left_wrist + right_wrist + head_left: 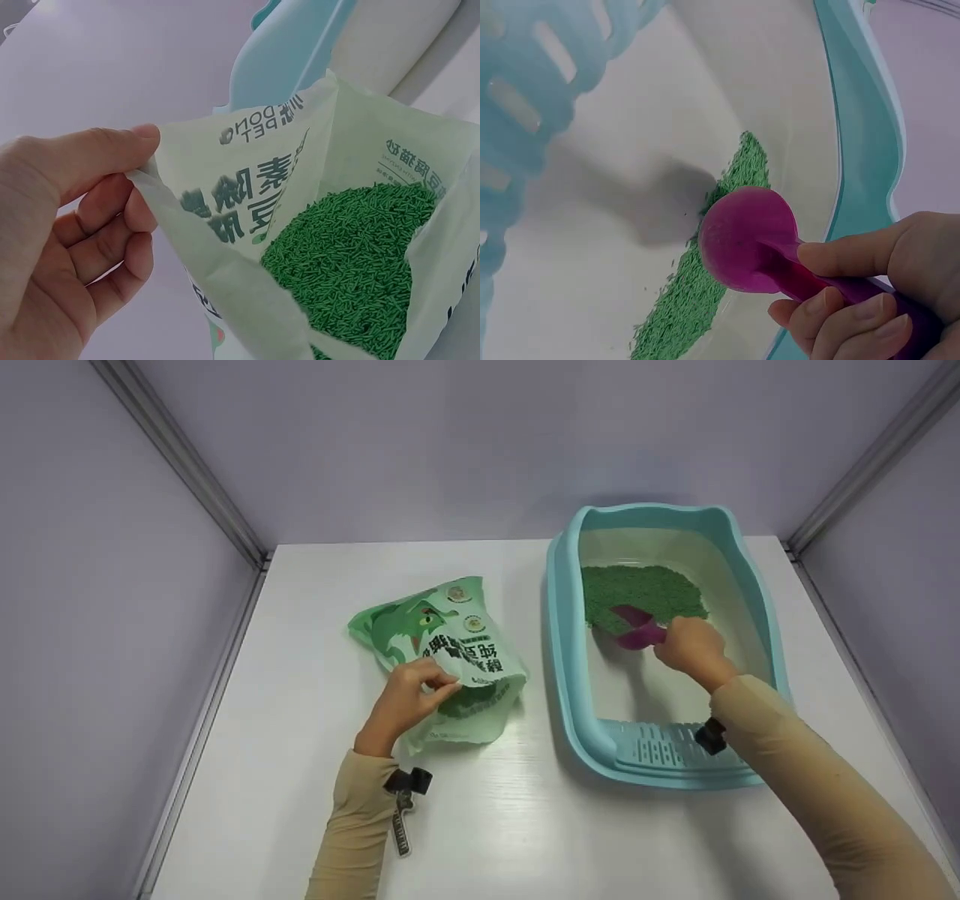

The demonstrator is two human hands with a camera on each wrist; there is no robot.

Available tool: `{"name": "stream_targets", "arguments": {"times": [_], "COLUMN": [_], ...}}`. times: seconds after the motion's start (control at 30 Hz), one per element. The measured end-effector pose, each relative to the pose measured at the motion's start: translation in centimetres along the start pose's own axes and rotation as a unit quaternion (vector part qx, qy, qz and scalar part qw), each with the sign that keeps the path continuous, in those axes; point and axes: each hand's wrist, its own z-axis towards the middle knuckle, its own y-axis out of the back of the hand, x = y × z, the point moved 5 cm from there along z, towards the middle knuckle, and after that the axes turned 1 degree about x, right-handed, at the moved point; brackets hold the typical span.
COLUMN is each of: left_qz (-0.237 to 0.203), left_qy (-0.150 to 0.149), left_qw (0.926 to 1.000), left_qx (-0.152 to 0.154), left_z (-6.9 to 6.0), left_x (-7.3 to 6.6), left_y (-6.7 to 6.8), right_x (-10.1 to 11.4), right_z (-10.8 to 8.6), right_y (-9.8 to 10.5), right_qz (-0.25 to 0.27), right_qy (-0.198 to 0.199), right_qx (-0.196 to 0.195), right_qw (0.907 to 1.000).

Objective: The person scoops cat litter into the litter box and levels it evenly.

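Observation:
My left hand (411, 695) pinches the rim of an open green bag (469, 630) between thumb and forefinger. In the left wrist view, green cat litter pellets (352, 262) show inside the bag's mouth, and the other fingers curl free of it. My right hand (691, 649) grips the handle of a purple scoop (746, 236) inside the blue litter box (564, 660). The scoop hangs over the near edge of a spread of green pellets (649, 589) lying on the box's pale floor. Whether any pellets are in the scoop, I cannot tell.
The bag and litter box stand side by side on a white table (487, 810). A slotted blue step (660, 746) spans the box's near end. Grey walls (487, 450) enclose the table at the back and sides.

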Motion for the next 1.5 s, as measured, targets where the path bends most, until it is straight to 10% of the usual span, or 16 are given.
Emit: {"name": "stream_targets", "arguments": {"times": [0.37, 1.1, 1.5], "left_qz": [-0.007, -0.011, -0.014], "left_qy": [0.003, 0.013, 0.009], "left_qw": [1.0, 0.9998, 0.9999], "left_qx": [-0.001, 0.006, 0.003], "left_z": [0.0, 0.0, 0.0], "left_x": [0.0, 0.2, 0.1], "left_y": [0.0, -0.3, -0.3], "right_x": [2.2, -8.8, -8.8], "right_z": [-0.2, -2.2, -2.1], "right_y": [-0.5, 0.9, 1.5], "right_qz": [-0.004, 0.019, -0.043], "right_qy": [0.016, -0.08, -0.072], "right_qx": [0.004, 0.011, -0.034], "right_qw": [0.9998, 0.9966, 0.9958]}}
